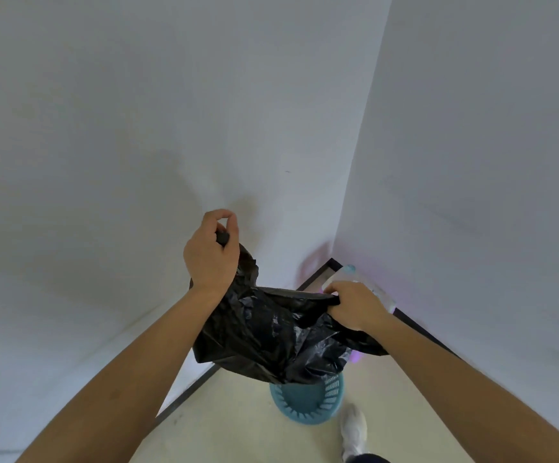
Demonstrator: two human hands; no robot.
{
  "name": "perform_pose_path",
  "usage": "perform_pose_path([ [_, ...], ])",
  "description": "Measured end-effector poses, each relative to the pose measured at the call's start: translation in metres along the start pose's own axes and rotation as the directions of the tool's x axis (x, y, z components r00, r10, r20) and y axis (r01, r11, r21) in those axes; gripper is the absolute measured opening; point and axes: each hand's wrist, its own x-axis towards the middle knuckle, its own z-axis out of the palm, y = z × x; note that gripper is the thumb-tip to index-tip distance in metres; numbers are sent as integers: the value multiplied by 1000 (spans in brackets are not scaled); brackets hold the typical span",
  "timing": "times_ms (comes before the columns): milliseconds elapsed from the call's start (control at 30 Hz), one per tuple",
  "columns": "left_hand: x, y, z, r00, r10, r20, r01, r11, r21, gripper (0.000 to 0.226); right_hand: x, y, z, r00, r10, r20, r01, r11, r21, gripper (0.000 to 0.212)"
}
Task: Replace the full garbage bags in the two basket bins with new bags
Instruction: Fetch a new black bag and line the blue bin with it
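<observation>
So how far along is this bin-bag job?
Done, it seems: the blue basket bin stands bare, with no bag lining it. In hand: left hand and right hand each hold the black bag by its edge, spreading it above the bin. Left: fitting it in; the second bin is not clearly visible.

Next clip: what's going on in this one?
A person stands in the corner of a room, holding a black garbage bag up with both hands. The left hand pinches one edge higher up; the right hand grips the other edge lower down. The bag hangs crumpled just above a blue basket bin on the floor, whose visible inside shows no liner. The bag is not yet in the bin.
</observation>
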Motion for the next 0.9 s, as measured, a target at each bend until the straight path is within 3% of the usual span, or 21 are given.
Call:
perform_pose_path([
  [67, 14, 0, 18, 999, -28, -23, 28, 1000, -4, 16, 28, 6, -6, 999, -33, 18, 32, 999, 17, 36],
  [200, 36, -3, 55, 992, -115, -57, 117, 993, 33, 36, 84, 22, -14, 990, -69, 124, 58, 994, 92, 36],
  [300, 34, -22, 81, 986, -168, 10, 165, 975, 147, 41, 121, 34, -7, 958, -95, 270, 46, 982, 182, 41],
  [400, 14, -59, 100, 949, -283, 136, 241, 934, 264, 47, 144, 45, 14, 878, -119, 464, -5, 966, 259, 51],
  [467, -7, -89, 108, 903, -371, 217, 293, 901, 321, 51, 154, 55, 36, 842, -78, 535, -59, 971, 233, 63],
  [533, -31, -123, 117, 853, -428, 300, 317, 880, 354, 54, 162, 67, 64, 854, -2, 520, -110, 977, 185, 64],
  [633, -73, -172, 131, 748, -498, 438, 324, 851, 414, 57, 165, 85, 108, 914, 114, 389, -192, 967, 168, 36],
  [700, -103, -205, 141, 670, -537, 513, 303, 828, 471, 61, 164, 96, 140, 922, 193, 336, -262, 949, 173, 29],
  [900, -195, -303, 168, 408, -642, 649, 186, 754, 630, 71, 145, 117, 239, 858, 365, 361, -427, 898, 107, 61],
])
